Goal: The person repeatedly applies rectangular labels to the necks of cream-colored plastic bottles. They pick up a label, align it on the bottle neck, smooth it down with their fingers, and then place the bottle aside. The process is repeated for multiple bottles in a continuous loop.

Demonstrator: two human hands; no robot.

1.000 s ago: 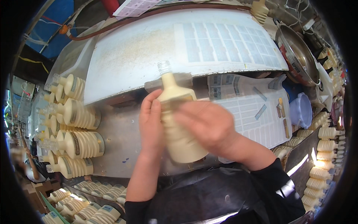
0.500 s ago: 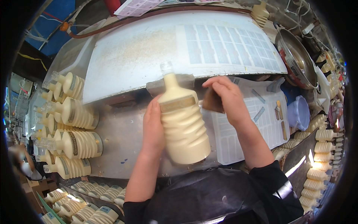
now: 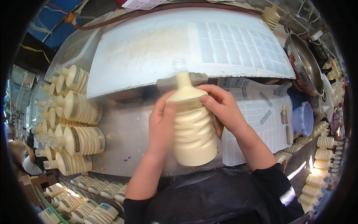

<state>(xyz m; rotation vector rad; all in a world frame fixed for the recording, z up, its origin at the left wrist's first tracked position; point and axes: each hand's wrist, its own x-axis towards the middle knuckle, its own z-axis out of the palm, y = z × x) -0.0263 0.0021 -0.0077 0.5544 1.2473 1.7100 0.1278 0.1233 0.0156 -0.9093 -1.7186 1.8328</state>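
Observation:
A cream ribbed bottle (image 3: 194,138) with a clear neck lies on its back in front of me, its neck pointing away and resting by a grey block (image 3: 164,85). A gold-brown label band (image 3: 188,105) crosses its shoulder. My left hand (image 3: 162,115), somewhat blurred, grips the bottle's left side. On the right side my right hand (image 3: 223,110) closes round the shoulder, its thumb pressing the band's right end. Below that palm shows a brown flat piece (image 3: 218,128), tucked between the hand and the bottle; most of it is hidden.
Stacked cream bottles (image 3: 84,140) lie at the left, with more in a bin (image 3: 119,205) at the lower left. White label sheets (image 3: 242,138) with loose strips lie right of the bottle. Beyond are a purple bucket (image 3: 304,119), a metal pan (image 3: 304,61) and a white board (image 3: 149,44).
My right hand has moved left onto the bottle's shoulder, its thumb now on the band. The brown piece has swung down under the palm. The whole view has shifted slightly.

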